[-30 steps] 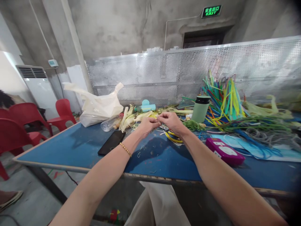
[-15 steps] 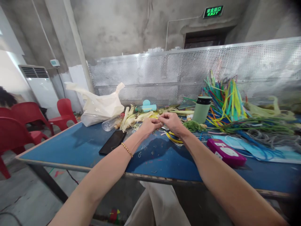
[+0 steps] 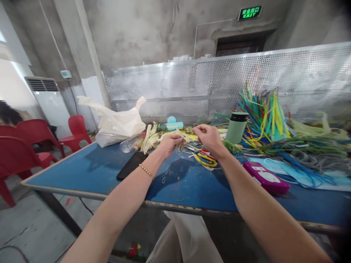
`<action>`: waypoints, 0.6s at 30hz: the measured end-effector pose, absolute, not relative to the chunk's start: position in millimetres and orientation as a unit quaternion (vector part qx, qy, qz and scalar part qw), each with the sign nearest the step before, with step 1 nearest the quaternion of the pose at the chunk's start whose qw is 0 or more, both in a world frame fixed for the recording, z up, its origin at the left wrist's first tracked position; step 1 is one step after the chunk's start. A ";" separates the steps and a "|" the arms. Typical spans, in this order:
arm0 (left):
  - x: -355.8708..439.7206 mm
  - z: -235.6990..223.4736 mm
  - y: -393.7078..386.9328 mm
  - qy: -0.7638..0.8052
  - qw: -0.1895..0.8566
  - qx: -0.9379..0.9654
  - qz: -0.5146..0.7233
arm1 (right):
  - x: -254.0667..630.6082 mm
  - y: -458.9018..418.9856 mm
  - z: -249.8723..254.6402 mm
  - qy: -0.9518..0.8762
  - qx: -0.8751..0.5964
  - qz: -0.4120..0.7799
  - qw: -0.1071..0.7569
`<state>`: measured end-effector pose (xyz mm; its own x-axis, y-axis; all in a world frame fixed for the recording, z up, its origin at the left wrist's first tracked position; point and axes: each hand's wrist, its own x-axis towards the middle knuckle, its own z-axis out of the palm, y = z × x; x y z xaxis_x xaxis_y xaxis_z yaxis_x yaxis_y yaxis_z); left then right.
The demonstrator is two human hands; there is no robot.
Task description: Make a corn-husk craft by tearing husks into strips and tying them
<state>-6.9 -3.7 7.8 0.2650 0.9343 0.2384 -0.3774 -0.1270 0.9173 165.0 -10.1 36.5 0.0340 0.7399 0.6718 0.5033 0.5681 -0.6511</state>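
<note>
Wall [image 3: 137, 36], grey, patchy; exit sign [image 3: 249, 13], lit green, above dark recess [image 3: 241, 45]; perforated metal panel [image 3: 170, 87], silvery, behind blue-topped table [image 3: 90, 170]; red chairs [image 3: 35, 129], left; floor-standing air conditioner [image 3: 52, 104], white, beyond chairs; floor [image 3: 30, 230], grey; bright light, far left

Left-side glare, dark right corners

A small tuft of pale, stringy strands [image 3: 181, 147], pinched there in the fingers of the left hand [image 3: 170, 142]! Creamy with a dull, darker tinge, thin and ragged, loose ends poking out below the fingertips, drooping down above the blue table [image 3: 79, 175]. The upper part is tucked behind those fingers, out of sight. And the right hand [image 3: 207, 137]? Near the tuft, but clear of it.
</note>
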 end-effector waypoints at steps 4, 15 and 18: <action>-5.7 7.7 -2.4 0.276 0.557 0.523 0.583 | 154.5 -13.6 26.6 -0.704 -0.456 0.255 0.481; -2.1 5.4 -4.3 0.298 0.497 0.571 0.582 | 154.2 -5.3 19.7 -0.755 -0.413 0.112 0.498; -2.2 6.4 -3.7 0.284 0.511 0.563 0.585 | 154.4 -4.8 19.4 -0.756 -0.391 0.148 0.504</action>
